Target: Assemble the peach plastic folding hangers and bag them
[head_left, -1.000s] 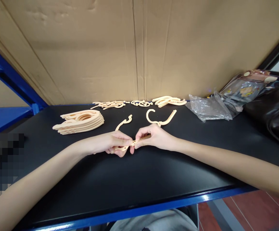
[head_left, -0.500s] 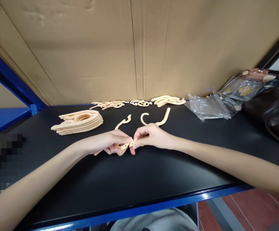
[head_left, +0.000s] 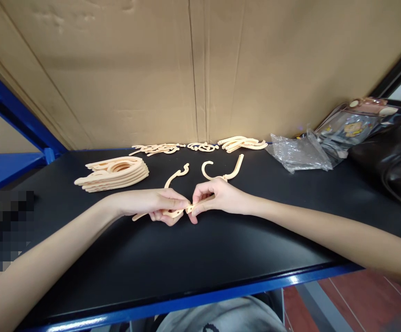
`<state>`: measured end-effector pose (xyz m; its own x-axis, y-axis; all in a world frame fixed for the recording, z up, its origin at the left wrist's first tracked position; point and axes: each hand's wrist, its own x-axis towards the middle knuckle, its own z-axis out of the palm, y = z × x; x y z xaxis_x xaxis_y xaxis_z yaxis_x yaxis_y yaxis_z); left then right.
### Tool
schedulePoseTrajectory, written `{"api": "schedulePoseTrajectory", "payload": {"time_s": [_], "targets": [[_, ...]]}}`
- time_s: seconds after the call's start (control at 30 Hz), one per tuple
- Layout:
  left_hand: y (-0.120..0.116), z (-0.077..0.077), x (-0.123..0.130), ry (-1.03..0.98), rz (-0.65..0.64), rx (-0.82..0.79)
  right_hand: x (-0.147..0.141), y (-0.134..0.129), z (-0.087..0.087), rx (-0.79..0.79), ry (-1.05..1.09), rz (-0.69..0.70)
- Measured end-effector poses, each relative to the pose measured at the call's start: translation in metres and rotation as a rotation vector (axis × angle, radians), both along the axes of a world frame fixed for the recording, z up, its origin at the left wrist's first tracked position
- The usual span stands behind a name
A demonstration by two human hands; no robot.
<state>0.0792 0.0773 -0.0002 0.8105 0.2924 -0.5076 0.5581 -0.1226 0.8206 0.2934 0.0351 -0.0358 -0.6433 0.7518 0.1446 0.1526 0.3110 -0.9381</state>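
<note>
head view: in the middle of the frame, the left hand (head_left: 168, 206) and the right hand (head_left: 217, 196) are held close, tip to tip. a cream piece with a hole (head_left: 175, 213) is pinched by the left fingers and thumb. a small cream end (head_left: 190, 209) is gripped by the right fingers and thumb. it cannot be told if the two bits are joined. above the right hand, a cream hook (head_left: 205, 169) and a thick bent bar (head_left: 235, 168) are seen, with their low ends partly hidden by that hand. above the left hand, a thin curvy bar (head_left: 176, 175) is seen. at the left of the frame, a neat stack of cream shapes (head_left: 114, 177) is set on the black table (head_left: 221, 258). three little piles (head_left: 159, 149) are lined up along the back, by the cardboard wall (head_left: 117, 69). at the right, a clear bag (head_left: 295, 153) is seen.
</note>
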Motion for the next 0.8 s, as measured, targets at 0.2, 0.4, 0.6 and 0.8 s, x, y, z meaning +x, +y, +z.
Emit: {"api": "schedulePoseTrajectory", "payload": {"time_s": [0.2, 0.4, 0.6, 0.8], "targets": [[0.001, 0.000, 0.002, 0.045, -0.025, 0.056, -0.002, 0.000, -0.004, -0.008, 0.011, -0.016], [0.002, 0.002, 0.000, 0.094, -0.041, 0.050, -0.003, -0.005, -0.003, -0.034, 0.046, 0.005], [-0.001, 0.009, 0.001, 0.174, -0.036, 0.084, -0.002, -0.005, -0.003, 0.095, -0.055, 0.010], [0.002, 0.007, 0.001, 0.101, -0.101, 0.014, -0.002, -0.006, 0.000, 0.159, -0.104, 0.039]]}}
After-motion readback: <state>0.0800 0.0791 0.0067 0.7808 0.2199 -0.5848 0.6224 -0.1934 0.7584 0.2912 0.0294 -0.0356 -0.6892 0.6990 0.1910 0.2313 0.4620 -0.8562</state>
